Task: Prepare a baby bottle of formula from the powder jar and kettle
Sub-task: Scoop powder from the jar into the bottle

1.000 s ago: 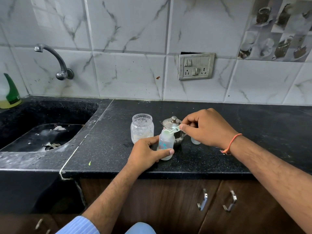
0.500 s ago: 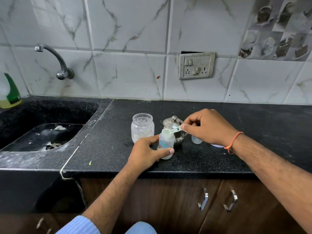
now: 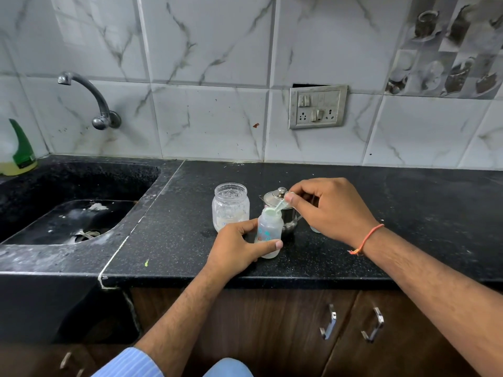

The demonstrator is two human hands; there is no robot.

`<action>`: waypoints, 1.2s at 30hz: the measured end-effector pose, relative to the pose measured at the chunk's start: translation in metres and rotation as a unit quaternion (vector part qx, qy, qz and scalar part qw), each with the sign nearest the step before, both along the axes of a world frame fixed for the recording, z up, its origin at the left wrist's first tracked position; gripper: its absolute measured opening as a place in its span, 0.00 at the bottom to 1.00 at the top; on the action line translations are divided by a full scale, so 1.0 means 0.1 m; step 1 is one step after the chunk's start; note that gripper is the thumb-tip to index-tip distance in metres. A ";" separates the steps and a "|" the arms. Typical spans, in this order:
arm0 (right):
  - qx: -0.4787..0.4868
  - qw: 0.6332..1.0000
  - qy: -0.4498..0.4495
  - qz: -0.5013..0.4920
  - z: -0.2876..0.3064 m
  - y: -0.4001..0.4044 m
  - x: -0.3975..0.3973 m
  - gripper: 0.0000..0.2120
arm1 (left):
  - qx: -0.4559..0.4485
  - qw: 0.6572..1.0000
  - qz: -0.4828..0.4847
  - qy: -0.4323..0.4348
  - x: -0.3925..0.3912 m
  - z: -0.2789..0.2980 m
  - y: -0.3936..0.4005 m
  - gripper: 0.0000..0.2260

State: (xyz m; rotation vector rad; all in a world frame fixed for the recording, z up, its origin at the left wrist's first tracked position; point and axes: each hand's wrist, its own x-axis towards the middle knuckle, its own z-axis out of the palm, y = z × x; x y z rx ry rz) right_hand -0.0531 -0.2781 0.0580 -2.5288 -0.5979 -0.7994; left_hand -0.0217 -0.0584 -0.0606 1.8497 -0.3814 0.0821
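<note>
carefully we tipped the scoop (image 3: 278,208), pinched in our right hand (image 3: 330,209), over the bottle (image 3: 268,231) our left hand (image 3: 239,247) gripped, keeping it centred.

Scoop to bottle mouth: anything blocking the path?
Nothing visible. The right hand holds the scoop with its bowl already at the open mouth of the bottle, which the left hand steadies. No cap or nipple on the bottle.
</note>
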 end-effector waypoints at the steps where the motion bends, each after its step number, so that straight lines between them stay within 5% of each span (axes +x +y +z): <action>1: -0.021 1.000 -0.015 0.004 0.00 0.01 -0.01 0.09 | 0.001 1.000 0.002 0.000 0.00 0.00 0.00 0.22; 5: -0.064 0.995 -0.074 0.017 -0.02 0.05 -0.05 0.11 | 0.006 1.000 0.005 -0.003 -0.01 0.02 0.00 0.22; 30: -0.081 0.992 -0.094 0.004 -0.05 0.04 0.01 0.10 | 0.052 0.997 0.044 -0.042 -0.01 -0.01 -0.02 0.20; 36: -0.063 0.997 -0.030 -0.032 -0.04 0.05 0.04 0.09 | 0.070 0.993 0.065 -0.063 -0.05 0.00 -0.02 0.19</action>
